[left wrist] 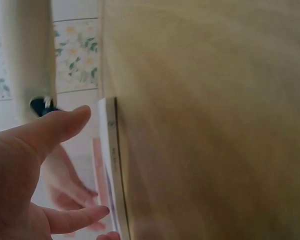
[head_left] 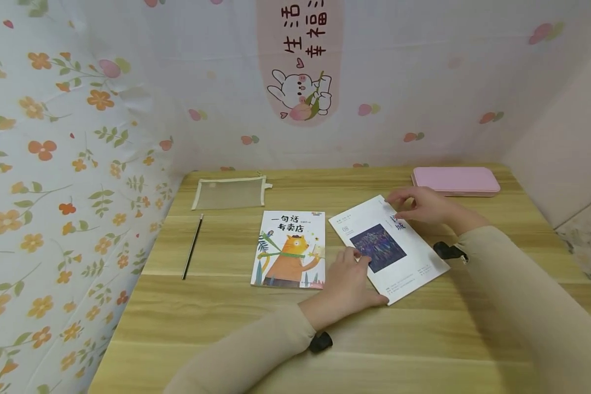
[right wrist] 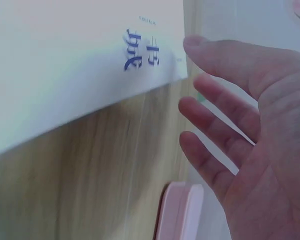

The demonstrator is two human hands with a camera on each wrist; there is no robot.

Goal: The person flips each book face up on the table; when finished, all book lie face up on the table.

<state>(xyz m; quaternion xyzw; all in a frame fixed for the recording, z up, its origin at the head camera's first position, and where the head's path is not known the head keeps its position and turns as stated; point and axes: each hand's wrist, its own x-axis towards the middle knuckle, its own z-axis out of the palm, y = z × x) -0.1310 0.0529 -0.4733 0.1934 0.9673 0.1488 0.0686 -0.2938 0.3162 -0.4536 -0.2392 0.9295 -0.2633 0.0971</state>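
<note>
A white book [head_left: 409,262] with a dark square picture on its cover lies slanted on the table. At its left edge is my left hand [head_left: 343,284], fingers spread; in the left wrist view the thumb [left wrist: 72,122] stands off the spine [left wrist: 117,170]. My right hand [head_left: 421,205] is at the top right corner of this book. The right wrist view shows its fingers [right wrist: 215,122] fairly straight and apart, the thumb tip beside the cover's edge. Left of the white book lies a picture book [head_left: 288,257] with an orange cat on it.
A pink pencil case [head_left: 455,180] sits at the back right of the wooden table [head_left: 216,323]. At the back left lies a mesh zip pouch [head_left: 231,194], with a dark pencil [head_left: 193,246] in front of it. A patterned cloth [head_left: 216,82] hangs behind the table.
</note>
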